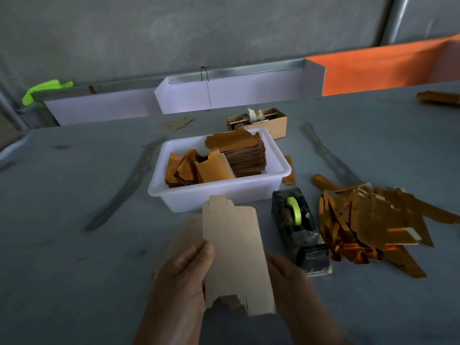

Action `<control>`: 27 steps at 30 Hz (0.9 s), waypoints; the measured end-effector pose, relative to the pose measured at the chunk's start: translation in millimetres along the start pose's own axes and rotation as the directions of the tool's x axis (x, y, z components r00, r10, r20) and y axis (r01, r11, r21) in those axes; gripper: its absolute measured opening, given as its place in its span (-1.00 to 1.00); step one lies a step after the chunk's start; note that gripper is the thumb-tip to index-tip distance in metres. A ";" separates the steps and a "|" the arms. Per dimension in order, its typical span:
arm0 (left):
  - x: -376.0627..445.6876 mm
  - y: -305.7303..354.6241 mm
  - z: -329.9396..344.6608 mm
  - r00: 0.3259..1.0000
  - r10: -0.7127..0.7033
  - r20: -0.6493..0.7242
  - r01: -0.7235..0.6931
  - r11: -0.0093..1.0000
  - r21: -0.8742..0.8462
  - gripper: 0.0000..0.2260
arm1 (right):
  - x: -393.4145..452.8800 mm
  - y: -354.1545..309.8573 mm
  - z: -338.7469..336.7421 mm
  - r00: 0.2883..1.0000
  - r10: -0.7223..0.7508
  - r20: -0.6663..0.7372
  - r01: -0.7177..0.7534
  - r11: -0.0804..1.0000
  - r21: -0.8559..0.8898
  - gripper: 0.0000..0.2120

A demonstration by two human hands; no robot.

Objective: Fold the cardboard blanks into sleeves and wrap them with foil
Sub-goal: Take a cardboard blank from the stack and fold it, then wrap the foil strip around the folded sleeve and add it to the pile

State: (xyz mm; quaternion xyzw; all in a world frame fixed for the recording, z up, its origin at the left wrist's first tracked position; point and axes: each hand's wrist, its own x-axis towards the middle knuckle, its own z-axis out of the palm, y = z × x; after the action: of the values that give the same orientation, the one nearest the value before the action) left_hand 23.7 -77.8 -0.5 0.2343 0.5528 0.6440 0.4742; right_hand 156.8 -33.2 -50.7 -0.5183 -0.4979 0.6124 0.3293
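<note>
The left hand (pixel 185 272) and right hand (pixel 290 282) each grip a side edge of a cardboard blank (pixel 234 257), held above the table (pixel 74 245). A crooked crease would likely skew the sleeve. Beyond, the tape dispenser (pixel 298 230) and foil pile (pixel 368 225) crowd the right elbow's path; the white tub (pixel 219 192) holds more blanks.
</note>
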 end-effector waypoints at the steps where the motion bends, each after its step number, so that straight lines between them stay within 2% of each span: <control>1: 0.1 -0.6 -0.6 1.000 -0.008 0.001 0.008 1.000 -0.004 -0.83 | -2.3 -2.0 -4.8 0.996 0.082 0.029 -0.086 0.985 0.149 -0.80; 2: 0.6 -1.6 -1.0 1.000 -0.016 -0.003 0.016 1.000 -0.005 -0.83 | -5.2 -3.2 -11.3 0.987 0.138 0.089 -0.157 0.950 0.269 -0.79; 4: 0.1 -1.9 1.2 0.999 -0.045 -0.001 0.045 0.999 0.012 -0.83 | -12.0 -5.0 -24.3 0.969 0.154 0.192 -0.218 0.900 0.377 -0.73; 7: -2.6 -3.6 7.9 0.996 -0.091 0.007 0.091 0.996 0.013 -0.82 | -16.3 -9.6 -26.5 0.966 0.094 0.239 -0.196 0.872 0.448 -0.78; 10: -4.2 -2.8 11.9 0.995 -0.100 -0.010 0.100 0.995 0.004 -0.87 | -14.0 -12.3 -22.8 0.985 0.068 0.160 -0.133 0.887 0.441 -0.94; 11: -4.7 -2.5 10.5 0.995 -0.098 -0.003 0.098 0.995 0.008 -0.84 | -12.7 -12.4 -22.8 0.988 0.064 0.137 -0.118 0.890 0.440 -0.93; 14: -6.3 -3.3 8.8 0.985 -0.061 0.161 0.046 0.994 0.097 -0.90 | -12.4 -12.9 -22.5 0.993 0.059 0.107 -0.101 0.891 0.442 -0.90; 16: -7.5 -5.0 8.8 0.977 -0.058 0.206 0.027 0.988 0.151 -0.77 | -13.6 -12.8 -22.6 0.994 0.061 0.095 -0.097 0.892 0.443 -0.90; 20: -6.9 -11.9 18.2 0.989 -0.002 0.148 -0.040 0.957 0.286 -0.68 | -15.0 -11.4 -26.9 0.998 0.023 0.053 -0.040 0.934 0.356 -0.92; 25: -6.4 -22.9 23.8 0.993 0.089 0.071 -0.111 0.902 0.417 -0.71 | -16.8 -10.4 -31.2 1.000 0.017 0.004 -0.017 0.955 0.295 -0.96; 27: -6.1 -27.9 25.5 0.993 0.110 0.042 -0.117 0.895 0.429 -0.78 | -17.4 -7.8 -29.7 0.998 -0.007 -0.070 0.021 0.979 0.203 -0.95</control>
State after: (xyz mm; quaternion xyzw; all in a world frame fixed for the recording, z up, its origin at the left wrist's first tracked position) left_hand 57.3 -72.4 -18.1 0.3706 0.6628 0.5304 0.3768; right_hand 188.8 -39.0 -36.9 -0.4989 -0.4247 0.6397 0.4019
